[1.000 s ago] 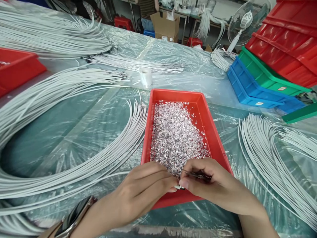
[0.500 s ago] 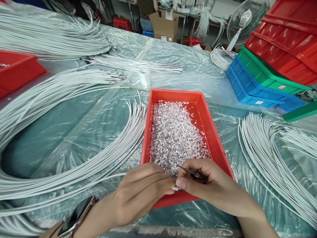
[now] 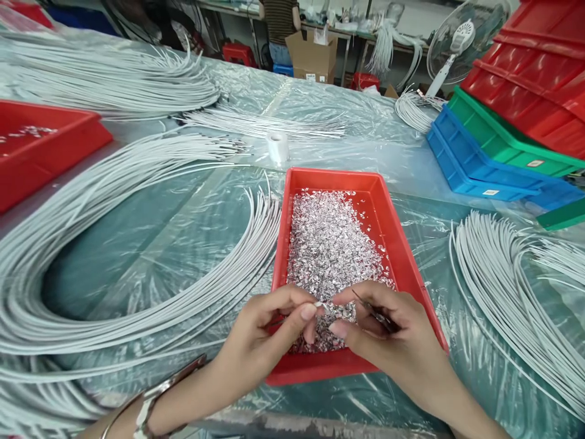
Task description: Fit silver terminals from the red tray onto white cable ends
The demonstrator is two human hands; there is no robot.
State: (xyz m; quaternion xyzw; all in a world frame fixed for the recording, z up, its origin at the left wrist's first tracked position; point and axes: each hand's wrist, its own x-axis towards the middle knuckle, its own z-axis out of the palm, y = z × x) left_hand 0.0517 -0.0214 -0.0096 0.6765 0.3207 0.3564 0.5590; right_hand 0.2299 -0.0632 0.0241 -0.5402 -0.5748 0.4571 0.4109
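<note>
Over the near end of a red tray (image 3: 315,369), my left hand (image 3: 267,341) pinches the end of a white cable (image 3: 320,304) between thumb and forefinger. My right hand (image 3: 402,341) keeps dark, thin-tipped tweezers (image 3: 380,317) tucked in its curled fingers, partly hidden. Its thumb and forefinger are apart, close to the cable tip. Small shiny silver foil scraps (image 3: 336,238) cover much of the tray floor below both hands. A large bundle of white cables (image 3: 196,299) curves up to the tray's left side.
Another red tray (image 3: 50,152) stands at the left. A clear tape roll (image 3: 277,146) sits behind the middle tray. More white cables (image 3: 498,286) lie at the right, below stacked blue crates (image 3: 475,174) and green and red ones. A person (image 3: 280,27) is in the background.
My hands have drawn slightly apart and risen. The left hand has turned, showing its thumb and the pinched cable end. The right thumb and forefinger have parted. The view has shifted left.
</note>
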